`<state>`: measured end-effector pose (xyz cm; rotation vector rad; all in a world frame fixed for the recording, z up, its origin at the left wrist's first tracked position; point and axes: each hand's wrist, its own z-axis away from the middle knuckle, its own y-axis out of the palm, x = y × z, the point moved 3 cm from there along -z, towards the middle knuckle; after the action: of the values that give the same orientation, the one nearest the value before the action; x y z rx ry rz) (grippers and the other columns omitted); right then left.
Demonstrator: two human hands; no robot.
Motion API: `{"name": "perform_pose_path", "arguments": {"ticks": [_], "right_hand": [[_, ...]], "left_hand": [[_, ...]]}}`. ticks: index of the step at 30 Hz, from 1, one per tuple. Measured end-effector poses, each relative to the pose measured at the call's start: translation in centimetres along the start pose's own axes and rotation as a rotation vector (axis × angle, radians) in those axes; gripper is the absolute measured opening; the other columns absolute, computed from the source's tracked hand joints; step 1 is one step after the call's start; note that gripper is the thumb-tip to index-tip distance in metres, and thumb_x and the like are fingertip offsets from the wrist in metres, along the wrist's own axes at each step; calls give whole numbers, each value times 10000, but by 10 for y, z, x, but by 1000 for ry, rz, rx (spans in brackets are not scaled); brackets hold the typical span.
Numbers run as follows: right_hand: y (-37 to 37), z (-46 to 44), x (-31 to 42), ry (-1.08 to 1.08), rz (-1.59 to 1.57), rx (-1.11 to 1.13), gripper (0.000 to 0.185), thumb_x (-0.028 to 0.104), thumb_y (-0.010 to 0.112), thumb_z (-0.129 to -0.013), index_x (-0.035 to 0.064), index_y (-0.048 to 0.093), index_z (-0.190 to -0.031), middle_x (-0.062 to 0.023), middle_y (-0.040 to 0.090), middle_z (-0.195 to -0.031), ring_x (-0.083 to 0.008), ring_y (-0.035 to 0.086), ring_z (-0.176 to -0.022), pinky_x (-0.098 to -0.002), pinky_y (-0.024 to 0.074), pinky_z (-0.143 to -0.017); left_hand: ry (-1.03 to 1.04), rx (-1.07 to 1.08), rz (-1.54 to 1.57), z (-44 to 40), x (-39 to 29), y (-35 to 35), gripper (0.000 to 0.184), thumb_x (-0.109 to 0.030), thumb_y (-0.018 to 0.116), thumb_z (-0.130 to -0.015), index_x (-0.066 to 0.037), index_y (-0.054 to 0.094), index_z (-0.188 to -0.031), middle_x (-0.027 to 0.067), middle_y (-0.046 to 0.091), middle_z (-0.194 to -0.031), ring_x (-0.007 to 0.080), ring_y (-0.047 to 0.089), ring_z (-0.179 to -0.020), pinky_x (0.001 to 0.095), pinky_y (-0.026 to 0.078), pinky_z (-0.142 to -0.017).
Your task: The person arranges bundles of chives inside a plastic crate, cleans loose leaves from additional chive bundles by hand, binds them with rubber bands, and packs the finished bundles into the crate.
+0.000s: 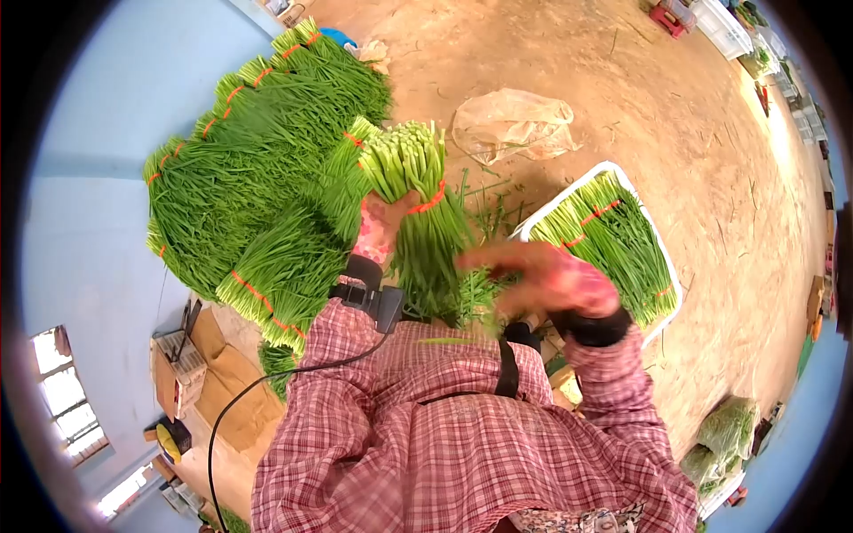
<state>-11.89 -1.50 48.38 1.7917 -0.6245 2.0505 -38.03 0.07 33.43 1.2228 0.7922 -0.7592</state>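
My left hand (380,224), in a pink patterned glove, is wrapped round a thick bunch of green chives (410,164). Its pale cut ends point up, away from me, and its leaves hang toward my lap. An orange band (426,200) circles the bunch near the cut ends. To the right of the leaves is my right hand (546,277), blurred by motion, with fingers stretched out apart and nothing visible in them. Loose green leaves (480,298) lie below and between the hands.
Banded chive bunches (258,133) are piled along the blue wall (98,151) on the left. A white crate (677,293) holding more bunches stands at right. On the dirt floor (693,160) lies a crumpled plastic bag (514,124). A black cable (240,400) runs from my left wrist.
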Motion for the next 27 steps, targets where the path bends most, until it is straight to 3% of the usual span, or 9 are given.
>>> {"name": "perform_pose_path", "arguments": {"ticks": [2,5,10,11,15,18,20,24,27], "right_hand": [[-3,-39,-26,130,-40,-413,233,153,654,-929,3,685,-1106,-64,683,-976,-165,654,-888,-296,530,-780],[-7,-82,-34,268,-284,-881,207,203,717,-885,2,729,-936,-49,678,-694,-96,608,-611,-259,476,-570],[-8,-92,-42,167,-11,-987,214,225,746,-834,14,711,-836,-69,641,-624,-126,602,-577,-300,477,-564],[-4,-92,-42,151,29,-1003,211,224,745,-827,17,703,-818,-73,635,-619,-131,601,-573,-305,479,-565],[-6,-94,-35,171,18,-1013,155,164,699,-810,19,656,-778,-77,597,-592,-147,577,-558,-315,479,-570],[-8,-97,-26,173,91,-966,128,131,681,-803,8,651,-783,-76,588,-590,-140,566,-567,-308,473,-566],[-8,-97,-24,167,65,-916,114,112,670,-795,0,650,-799,-77,587,-606,-133,562,-575,-305,471,-565],[-13,-98,-37,49,-40,-857,118,95,669,-812,-13,643,-852,-62,614,-684,-124,571,-613,-295,474,-568],[-9,-97,-36,-25,-208,-886,109,99,660,-854,7,654,-912,-26,625,-751,-89,552,-618,-270,455,-557]], "left_hand": [[68,-21,-240,-2,-3,9,372,-85,786,-829,10,644,-1160,78,707,-1043,181,662,-862,328,568,-754],[192,-59,-507,-7,1,14,404,-100,824,-788,26,650,-1129,86,718,-1004,182,670,-842,331,560,-752],[363,-12,-839,-1,-9,44,483,-180,835,-771,-37,639,-1188,58,714,-1096,220,681,-950,355,550,-809],[333,-36,-1041,-1,-9,42,531,-341,821,-771,-86,649,-1204,56,705,-1140,277,672,-992,392,536,-859],[326,-69,-1255,-7,1,31,570,-483,763,-772,-146,655,-1220,26,672,-1228,274,624,-1108,411,502,-926],[440,-83,-1207,-10,11,22,571,-494,753,-778,-156,655,-1227,23,670,-1230,276,624,-1109,410,505,-923],[419,-98,-1129,-11,11,21,574,-356,856,-687,-71,671,-1151,87,709,-1117,272,676,-996,389,544,-852],[363,-86,-1308,-10,16,16,545,-460,753,-772,-188,659,-1234,28,673,-1231,278,634,-1096,402,518,-900],[336,-35,-1237,-10,12,21,523,-407,757,-768,-157,665,-1218,43,685,-1203,283,646,-1077,393,524,-902]]}}
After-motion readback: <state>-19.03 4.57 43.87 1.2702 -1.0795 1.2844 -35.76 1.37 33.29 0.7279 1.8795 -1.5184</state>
